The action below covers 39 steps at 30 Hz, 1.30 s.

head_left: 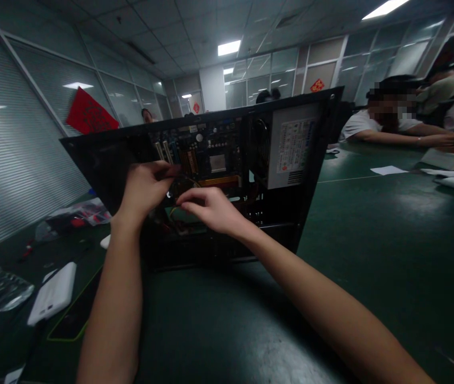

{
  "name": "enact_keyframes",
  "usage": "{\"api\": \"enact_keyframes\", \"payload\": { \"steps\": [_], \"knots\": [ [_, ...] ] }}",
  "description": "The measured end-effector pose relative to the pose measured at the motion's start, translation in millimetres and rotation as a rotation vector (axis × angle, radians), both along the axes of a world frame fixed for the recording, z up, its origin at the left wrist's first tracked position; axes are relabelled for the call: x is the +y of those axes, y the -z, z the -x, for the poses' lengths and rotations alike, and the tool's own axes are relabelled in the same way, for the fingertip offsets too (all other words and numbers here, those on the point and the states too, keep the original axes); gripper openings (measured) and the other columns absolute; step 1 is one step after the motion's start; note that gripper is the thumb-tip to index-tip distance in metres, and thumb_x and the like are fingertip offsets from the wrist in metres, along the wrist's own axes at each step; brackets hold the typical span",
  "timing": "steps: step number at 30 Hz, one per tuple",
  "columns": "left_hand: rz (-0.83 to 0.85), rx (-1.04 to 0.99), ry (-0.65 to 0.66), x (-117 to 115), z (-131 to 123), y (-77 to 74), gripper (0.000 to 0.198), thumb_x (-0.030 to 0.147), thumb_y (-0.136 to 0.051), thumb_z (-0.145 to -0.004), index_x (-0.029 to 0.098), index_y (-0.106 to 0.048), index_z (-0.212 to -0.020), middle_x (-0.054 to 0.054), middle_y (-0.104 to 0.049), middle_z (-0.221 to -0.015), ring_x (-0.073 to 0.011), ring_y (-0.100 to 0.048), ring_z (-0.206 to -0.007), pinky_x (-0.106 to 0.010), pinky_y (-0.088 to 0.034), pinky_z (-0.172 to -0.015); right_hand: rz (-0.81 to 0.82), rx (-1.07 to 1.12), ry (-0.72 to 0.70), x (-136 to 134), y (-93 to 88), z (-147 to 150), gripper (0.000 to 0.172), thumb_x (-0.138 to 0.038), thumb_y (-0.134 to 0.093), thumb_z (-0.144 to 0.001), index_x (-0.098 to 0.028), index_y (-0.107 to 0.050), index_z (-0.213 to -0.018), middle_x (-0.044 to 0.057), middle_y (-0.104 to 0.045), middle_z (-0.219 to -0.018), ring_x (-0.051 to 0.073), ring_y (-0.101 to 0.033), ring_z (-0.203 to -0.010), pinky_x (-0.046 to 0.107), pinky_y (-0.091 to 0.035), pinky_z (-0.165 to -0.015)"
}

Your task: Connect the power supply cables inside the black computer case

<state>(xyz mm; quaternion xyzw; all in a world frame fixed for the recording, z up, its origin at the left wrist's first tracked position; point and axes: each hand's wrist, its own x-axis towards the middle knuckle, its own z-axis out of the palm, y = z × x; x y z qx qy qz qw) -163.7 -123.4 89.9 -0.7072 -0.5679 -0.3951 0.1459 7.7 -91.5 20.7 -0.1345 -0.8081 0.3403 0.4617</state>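
An open black computer case (318,144) stands on the green table, its inside facing me. A motherboard (227,141) is mounted in its upper middle, and a grey power supply (293,146) sits at its upper right. Over the lower left of the board, my left hand (147,184) is bent and blurred, and its fingertips are too dark to read. My right hand (211,208) has thumb and index finger pinched beside thin cables (177,210); what lies between the fingertips is too small to make out.
On the green table (371,240) at left lie a white power bank (53,293), a clear plastic container (1,288) and plastic bags (71,218). At right, a person (387,117) sits by a white box (453,159) and paper (388,170).
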Motion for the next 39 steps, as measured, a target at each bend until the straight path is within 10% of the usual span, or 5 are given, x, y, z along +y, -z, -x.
{"api": "enact_keyframes", "payload": {
  "steps": [10, 18, 25, 31, 39],
  "knots": [
    [0.102, 0.023, 0.045, -2.7, -6.8, -2.5, 0.027, 0.036, -0.06, -0.081, 0.022, -0.08, -0.091, -0.004, -0.08, -0.093, -0.0246, -0.074, -0.087, -0.029, -0.054, -0.073, 0.242, 0.331, -0.026, 12.9, 2.0, 4.0, 0.016, -0.025, -0.059, -0.093, -0.018, -0.069, -0.103, 0.004, -0.073, -0.101, 0.013, -0.069, -0.079, 0.027, -0.055, -0.078],
    [0.143, 0.05, 0.015, 0.5, -4.2, -1.3, 0.026, 0.037, -0.061, -0.08, 0.023, -0.081, -0.09, -0.003, -0.08, -0.089, -0.0246, -0.074, -0.082, -0.028, -0.054, -0.072, -0.267, -0.254, 0.184, 3.5, 18.2, 7.7, 0.021, -0.008, -0.055, -0.093, -0.015, -0.074, -0.1, 0.01, -0.076, -0.106, 0.021, -0.069, -0.101, 0.03, -0.048, -0.088],
    [0.32, 0.114, 0.049, -3.2, 5.7, -4.7, 0.027, 0.038, -0.061, -0.079, 0.025, -0.08, -0.092, -0.003, -0.08, -0.096, -0.0249, -0.074, -0.089, -0.028, -0.055, -0.076, -0.304, -0.863, 0.194, -7.0, 20.9, 3.7, 0.068, -0.066, -0.039, -0.099, -0.009, -0.077, -0.092, 0.023, -0.075, -0.096, 0.033, -0.072, -0.089, 0.037, -0.05, -0.074],
    [0.811, 0.275, 0.048, -0.8, 15.4, 5.1, 0.036, 0.051, -0.065, -0.075, 0.025, -0.079, -0.095, -0.006, -0.079, -0.102, -0.0262, -0.074, -0.09, -0.029, -0.056, -0.077, -0.339, -0.928, 0.159, -13.5, 7.1, -6.1, 0.053, -0.055, -0.053, -0.098, -0.008, -0.076, -0.103, 0.024, -0.074, -0.105, 0.033, -0.072, -0.092, 0.036, -0.052, -0.073],
    [0.922, 0.307, 0.229, 2.7, 3.2, 11.1, 0.045, 0.048, -0.065, -0.078, 0.023, -0.074, -0.114, -0.007, -0.076, -0.118, -0.025, -0.07, -0.102, -0.031, -0.053, -0.09, -0.287, -0.942, 0.126, -14.6, -13.7, -26.3, 0.042, -0.047, -0.058, -0.098, -0.011, -0.075, -0.11, 0.017, -0.075, -0.098, 0.024, -0.069, -0.078, 0.029, -0.044, -0.064]
  ]
}}
